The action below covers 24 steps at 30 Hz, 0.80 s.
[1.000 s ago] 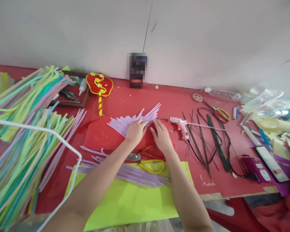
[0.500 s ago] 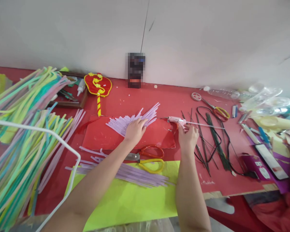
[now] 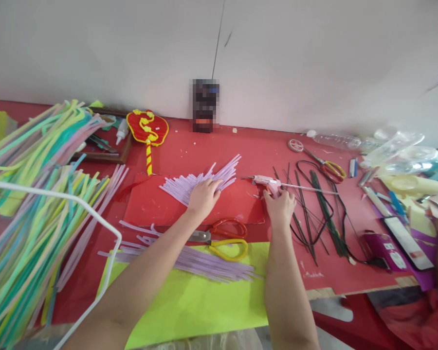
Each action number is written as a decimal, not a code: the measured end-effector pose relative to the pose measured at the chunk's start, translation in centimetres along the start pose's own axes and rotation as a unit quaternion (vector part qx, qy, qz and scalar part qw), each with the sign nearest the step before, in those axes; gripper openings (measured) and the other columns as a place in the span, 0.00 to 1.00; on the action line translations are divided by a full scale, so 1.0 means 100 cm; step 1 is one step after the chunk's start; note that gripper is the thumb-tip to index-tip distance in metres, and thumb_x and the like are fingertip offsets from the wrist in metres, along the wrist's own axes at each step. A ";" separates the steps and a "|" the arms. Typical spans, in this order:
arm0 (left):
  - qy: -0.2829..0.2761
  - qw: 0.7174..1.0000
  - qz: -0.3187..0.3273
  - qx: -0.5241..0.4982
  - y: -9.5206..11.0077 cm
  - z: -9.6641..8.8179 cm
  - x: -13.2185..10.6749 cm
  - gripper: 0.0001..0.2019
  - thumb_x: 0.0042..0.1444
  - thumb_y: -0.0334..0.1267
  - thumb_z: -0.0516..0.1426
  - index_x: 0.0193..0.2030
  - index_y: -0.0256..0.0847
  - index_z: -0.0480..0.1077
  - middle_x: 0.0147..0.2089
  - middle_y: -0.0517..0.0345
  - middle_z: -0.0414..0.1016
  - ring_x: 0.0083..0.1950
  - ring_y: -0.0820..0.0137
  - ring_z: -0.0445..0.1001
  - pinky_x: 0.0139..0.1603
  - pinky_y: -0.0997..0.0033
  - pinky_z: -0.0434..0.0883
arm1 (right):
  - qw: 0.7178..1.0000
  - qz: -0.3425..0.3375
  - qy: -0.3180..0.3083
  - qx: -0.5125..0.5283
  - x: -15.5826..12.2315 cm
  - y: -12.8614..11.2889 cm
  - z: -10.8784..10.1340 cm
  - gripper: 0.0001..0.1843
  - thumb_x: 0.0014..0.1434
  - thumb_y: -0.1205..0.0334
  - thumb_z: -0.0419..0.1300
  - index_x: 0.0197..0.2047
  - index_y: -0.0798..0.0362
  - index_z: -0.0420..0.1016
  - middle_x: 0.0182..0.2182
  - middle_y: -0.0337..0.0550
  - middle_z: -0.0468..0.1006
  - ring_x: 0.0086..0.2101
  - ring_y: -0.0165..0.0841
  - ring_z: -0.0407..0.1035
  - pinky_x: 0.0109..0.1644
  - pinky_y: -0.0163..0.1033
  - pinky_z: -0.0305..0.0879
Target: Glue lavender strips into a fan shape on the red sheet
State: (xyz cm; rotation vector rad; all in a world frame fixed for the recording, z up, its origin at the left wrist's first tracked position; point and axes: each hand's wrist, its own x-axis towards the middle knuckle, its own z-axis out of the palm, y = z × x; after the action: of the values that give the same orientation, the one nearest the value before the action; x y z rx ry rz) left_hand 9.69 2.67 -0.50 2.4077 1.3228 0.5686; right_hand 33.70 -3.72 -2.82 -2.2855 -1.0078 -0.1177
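Note:
Lilac pipe cleaners [image 3: 180,188], laid side by side in a fan shape, lie on a red board [image 3: 149,209]. My left hand [image 3: 204,197] is closed over their right part, with the fingertips hidden among the stems. To the right, a pink hot glue gun [image 3: 268,181] lies with its nozzle pointing left and a long clear glue stick [image 3: 310,188] out of its back. Its handle is between the thumb and fingers of my right hand [image 3: 281,206]. Below the board are scissors [image 3: 228,248] with red and yellow handles and more lilac pipe cleaners [image 3: 211,265].
Bundles of coloured pipe cleaners [image 3: 40,233] and a white bent rod [image 3: 95,218] take up the left. A red-and-yellow fan [image 3: 148,129] lies behind. Dark green wires [image 3: 324,209], a black cord, more scissors [image 3: 332,170] and plastic bottles [image 3: 337,141] occupy the right. A person's arm shows at the right edge.
My right hand has moved slightly left and down, closer around the glue gun's handle. The glue gun, my left hand and the lilac pipe cleaners stay in place.

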 end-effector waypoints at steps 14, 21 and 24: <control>-0.012 1.000 -0.009 -0.007 0.002 -0.003 0.000 0.16 0.60 0.32 0.53 0.55 0.42 0.68 0.45 0.54 0.75 0.44 0.66 0.74 0.48 0.65 0.70 | 0.991 -0.079 -0.023 0.104 -0.009 -0.029 -0.017 0.21 0.47 0.50 0.62 0.42 0.52 0.69 0.39 0.45 0.71 0.37 0.35 0.67 0.39 0.40 0.64; -0.011 1.000 -0.008 0.001 0.001 -0.001 0.000 0.16 0.60 0.33 0.53 0.55 0.42 0.68 0.45 0.54 0.75 0.46 0.65 0.74 0.49 0.64 0.70 | 0.991 -0.105 -0.053 0.064 -0.022 -0.048 -0.013 0.18 0.51 0.51 0.60 0.43 0.50 0.68 0.42 0.47 0.72 0.38 0.37 0.67 0.37 0.40 0.63; -0.007 1.000 -0.006 0.004 0.001 0.000 0.000 0.16 0.60 0.34 0.53 0.55 0.42 0.68 0.44 0.54 0.75 0.46 0.65 0.74 0.49 0.64 0.70 | 0.992 -0.101 -0.057 0.052 -0.022 -0.050 -0.013 0.18 0.52 0.51 0.59 0.44 0.50 0.68 0.43 0.47 0.72 0.38 0.38 0.68 0.36 0.40 0.63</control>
State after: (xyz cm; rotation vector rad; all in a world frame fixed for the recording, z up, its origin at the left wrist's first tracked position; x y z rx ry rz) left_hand 9.73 2.66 -0.43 2.4029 1.3360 0.5447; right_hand 28.89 -3.37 0.02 -2.1123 -1.2735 -0.0175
